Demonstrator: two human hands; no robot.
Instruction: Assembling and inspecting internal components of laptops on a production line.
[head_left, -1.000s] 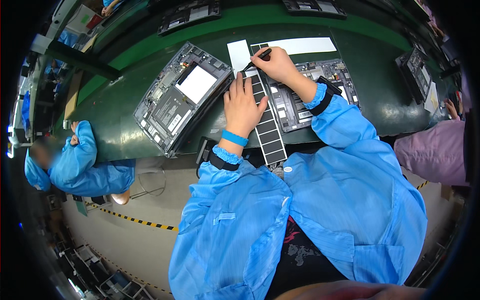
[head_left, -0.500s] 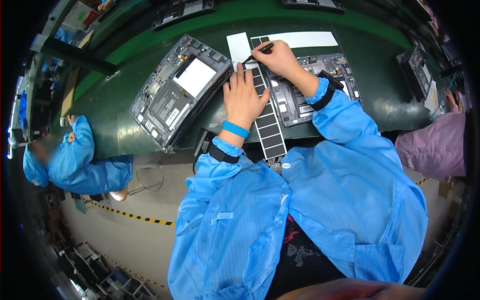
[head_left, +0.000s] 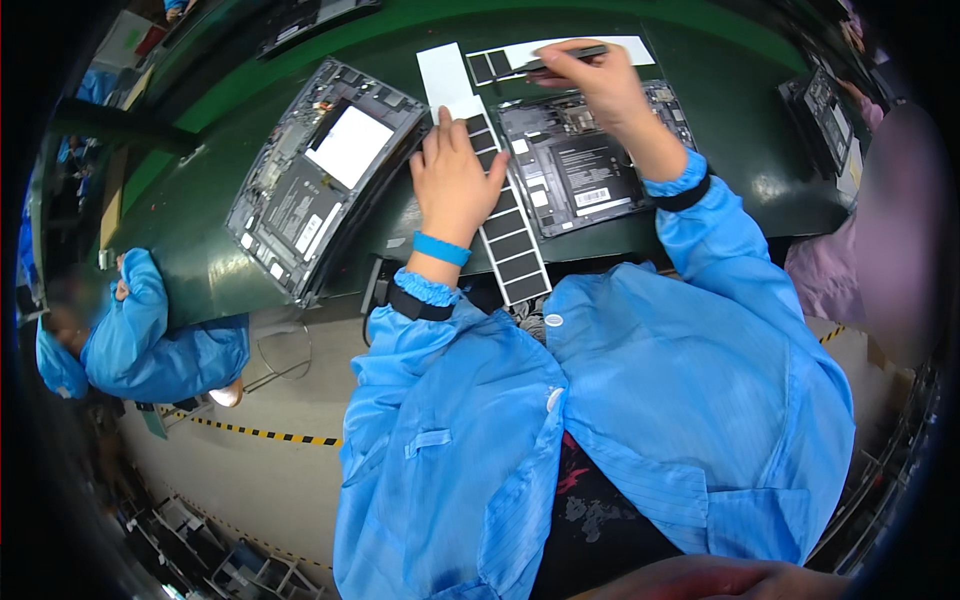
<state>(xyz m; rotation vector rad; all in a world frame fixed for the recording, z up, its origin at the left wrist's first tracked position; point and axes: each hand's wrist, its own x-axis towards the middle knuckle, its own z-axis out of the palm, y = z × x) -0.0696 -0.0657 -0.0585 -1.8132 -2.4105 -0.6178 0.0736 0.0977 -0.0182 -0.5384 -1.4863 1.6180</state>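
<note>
My left hand (head_left: 453,185) lies with fingers spread on a strip of black rectangular stickers (head_left: 515,255) on white backing. The strip slants between two opened laptops and hangs over the table's near edge. Above the laptop on the right (head_left: 555,215), my right hand (head_left: 605,85) pinches slim black tweezers (head_left: 545,65). Their tip points left, near the black pieces on another white strip (head_left: 600,50); whether it grips a sticker I cannot tell. A blank white sheet (head_left: 443,72) lies beyond my left fingertips.
To the left, another opened laptop (head_left: 280,205) rests at a slant, a white sheet on it. More opened units stand at the far edge (head_left: 310,25) and far right (head_left: 820,125) of the green table (head_left: 200,230). A blue-sleeved person (head_left: 130,330) sits left; a pink sleeve (head_left: 825,270) shows right.
My right hand has lifted from beside my left fingertips and moved right with the tweezers. My left hand stays on the strip. The whole view has shifted slightly.
</note>
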